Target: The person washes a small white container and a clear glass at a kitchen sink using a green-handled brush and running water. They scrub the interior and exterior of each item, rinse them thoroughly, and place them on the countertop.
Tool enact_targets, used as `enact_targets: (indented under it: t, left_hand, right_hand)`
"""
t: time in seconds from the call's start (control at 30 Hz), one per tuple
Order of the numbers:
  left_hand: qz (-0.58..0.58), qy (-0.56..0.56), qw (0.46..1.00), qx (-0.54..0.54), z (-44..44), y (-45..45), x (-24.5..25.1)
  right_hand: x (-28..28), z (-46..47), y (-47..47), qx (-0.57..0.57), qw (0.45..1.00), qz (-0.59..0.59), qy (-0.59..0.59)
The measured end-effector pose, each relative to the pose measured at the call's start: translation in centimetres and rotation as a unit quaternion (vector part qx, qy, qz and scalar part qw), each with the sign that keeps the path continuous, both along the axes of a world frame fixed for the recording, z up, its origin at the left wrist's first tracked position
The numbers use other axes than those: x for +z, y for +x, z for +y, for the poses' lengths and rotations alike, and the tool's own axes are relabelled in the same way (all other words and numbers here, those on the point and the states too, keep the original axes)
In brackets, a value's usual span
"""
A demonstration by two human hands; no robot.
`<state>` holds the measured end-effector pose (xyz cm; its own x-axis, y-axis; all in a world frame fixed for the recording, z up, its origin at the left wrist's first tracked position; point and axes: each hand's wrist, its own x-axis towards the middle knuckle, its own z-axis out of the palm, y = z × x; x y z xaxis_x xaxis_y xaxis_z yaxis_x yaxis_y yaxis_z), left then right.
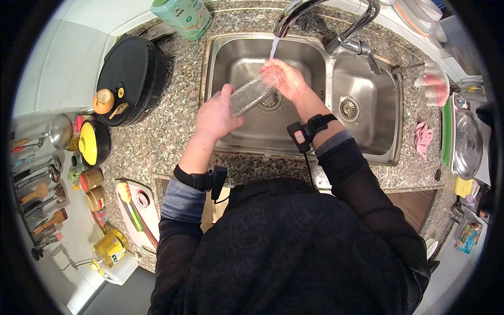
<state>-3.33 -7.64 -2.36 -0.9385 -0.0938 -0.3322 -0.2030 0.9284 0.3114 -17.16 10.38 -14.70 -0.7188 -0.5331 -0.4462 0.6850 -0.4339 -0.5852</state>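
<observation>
A clear, straight-sided glass or plastic vessel [249, 94] is held at a slant above the large left basin of the steel sink [240, 136]. My left hand [220, 114] grips its lower left end, thumb along the upper side. At the other end is my right hand [281, 76], its fingers on or partly inside the vessel's end; which of these I cannot tell. Water runs from the chrome faucet [289, 19] onto the right hand's fingers. The drain [271, 101] shows below the vessel.
A black round electric appliance [130, 75] stands left of the sink, a green-white bottle [185, 19] behind it. A pink cloth [423, 139] lies right of the small basin. A pink cutting board [138, 212] with a brush [132, 204] is at the lower left, near an oil bottle [110, 248].
</observation>
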Motion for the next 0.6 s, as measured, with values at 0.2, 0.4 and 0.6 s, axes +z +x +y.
enact_targets:
  t: [0.2,0.4,0.6]
  left_hand:
    - [-0.014,-0.095,0.993,-0.072,0.4,-0.8,4.4]
    - [-0.023,-0.152,0.984,-0.092,2.4,-1.5,7.0]
    - [0.006,-0.214,0.97,-0.117,3.5,-1.9,8.1]
  right_hand:
    - [-1.4,-0.9,1.6,-0.027,0.995,-0.066,-0.073]
    - [-0.1,-0.8,2.0,-0.092,0.985,-0.102,-0.102]
    - [1.9,-1.2,2.2,-0.128,0.973,-0.181,-0.07]
